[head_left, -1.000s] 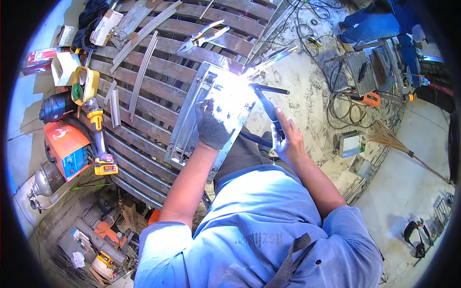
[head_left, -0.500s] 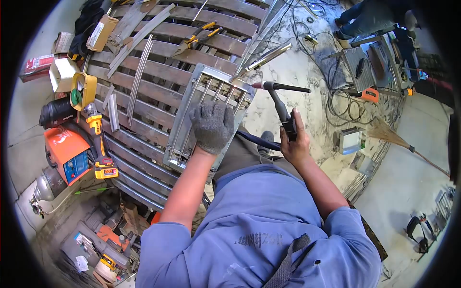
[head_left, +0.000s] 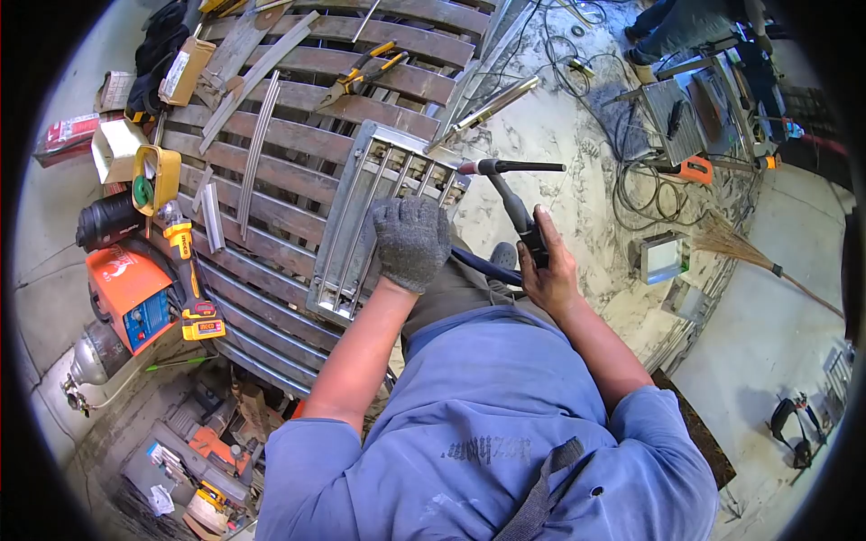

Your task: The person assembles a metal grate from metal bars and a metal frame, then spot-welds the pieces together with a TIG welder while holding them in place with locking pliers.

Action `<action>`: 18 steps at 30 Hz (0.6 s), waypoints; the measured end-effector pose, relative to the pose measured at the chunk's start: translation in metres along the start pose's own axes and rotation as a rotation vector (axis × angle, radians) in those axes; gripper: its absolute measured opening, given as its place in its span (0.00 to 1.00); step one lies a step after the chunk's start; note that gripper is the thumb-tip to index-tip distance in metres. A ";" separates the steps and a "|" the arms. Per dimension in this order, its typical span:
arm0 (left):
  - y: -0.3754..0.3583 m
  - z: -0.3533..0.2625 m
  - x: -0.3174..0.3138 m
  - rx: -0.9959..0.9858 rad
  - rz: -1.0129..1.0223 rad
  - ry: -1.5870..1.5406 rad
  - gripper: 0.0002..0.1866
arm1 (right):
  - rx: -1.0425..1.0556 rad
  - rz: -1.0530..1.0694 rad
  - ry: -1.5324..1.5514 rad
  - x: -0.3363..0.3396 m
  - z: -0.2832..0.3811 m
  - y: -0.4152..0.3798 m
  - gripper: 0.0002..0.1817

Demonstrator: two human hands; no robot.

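Observation:
My left hand (head_left: 411,242), in a grey knitted glove, rests over the right side of a metal frame with parallel bars (head_left: 347,216); its fingers are curled, and whatever lies under them is hidden. The frame lies tilted on a slatted bench (head_left: 271,239). Bare, my right hand (head_left: 552,270) is wrapped round the dark handle of a welding torch (head_left: 514,206). The torch's reddish nozzle points left, close to the frame's upper right corner, and its long black cap points right. A dark cable runs from near the torch across my lap.
Yellow-handled snips (head_left: 363,72) and metal strips (head_left: 260,153) lie on the bench. At its left edge are an angle grinder (head_left: 191,275) and an orange welding machine (head_left: 135,293). A person (head_left: 681,32) stands at the upper right. Cables and a broom (head_left: 735,243) are on the floor.
My left hand has shifted slightly right over the frame. My right hand and the torch have moved a little left, bringing the nozzle nearer the frame's corner.

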State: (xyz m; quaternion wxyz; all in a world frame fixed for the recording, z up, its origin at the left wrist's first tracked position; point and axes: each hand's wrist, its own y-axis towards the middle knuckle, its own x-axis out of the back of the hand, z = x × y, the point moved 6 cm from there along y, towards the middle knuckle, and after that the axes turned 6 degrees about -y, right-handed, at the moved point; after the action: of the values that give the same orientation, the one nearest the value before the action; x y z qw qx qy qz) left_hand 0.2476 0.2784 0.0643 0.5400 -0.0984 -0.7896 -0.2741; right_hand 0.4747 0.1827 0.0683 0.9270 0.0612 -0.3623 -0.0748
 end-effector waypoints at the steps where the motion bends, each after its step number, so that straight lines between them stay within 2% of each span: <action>1: 0.000 0.000 -0.001 0.008 0.014 0.008 0.08 | -0.014 0.010 0.012 0.000 0.001 0.000 0.41; 6: 0.002 0.000 0.000 0.053 0.056 0.000 0.08 | -0.133 0.052 0.125 -0.003 -0.005 -0.003 0.41; 9: 0.008 -0.008 0.013 0.061 -0.002 -0.027 0.09 | -0.250 0.050 0.245 -0.004 -0.012 -0.004 0.41; 12: 0.006 -0.026 0.013 -0.061 -0.042 -0.456 0.15 | -0.426 0.067 0.398 -0.011 -0.029 -0.014 0.42; 15: 0.012 -0.040 -0.013 0.230 0.308 -0.862 0.21 | -0.632 0.128 0.612 -0.015 -0.023 -0.016 0.42; 17: 0.014 -0.039 -0.032 0.341 0.348 -0.998 0.24 | -0.725 0.132 0.667 -0.017 -0.017 -0.020 0.41; 18: 0.019 -0.039 -0.032 0.384 0.387 -1.040 0.25 | -0.672 0.117 0.607 -0.018 -0.017 -0.021 0.41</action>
State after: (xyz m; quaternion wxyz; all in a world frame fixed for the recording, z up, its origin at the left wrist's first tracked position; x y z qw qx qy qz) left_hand 0.3002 0.2775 0.0524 0.1298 -0.2628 -0.9541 0.0616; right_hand 0.4715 0.1661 0.0407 0.9623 -0.2443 -0.0327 -0.1145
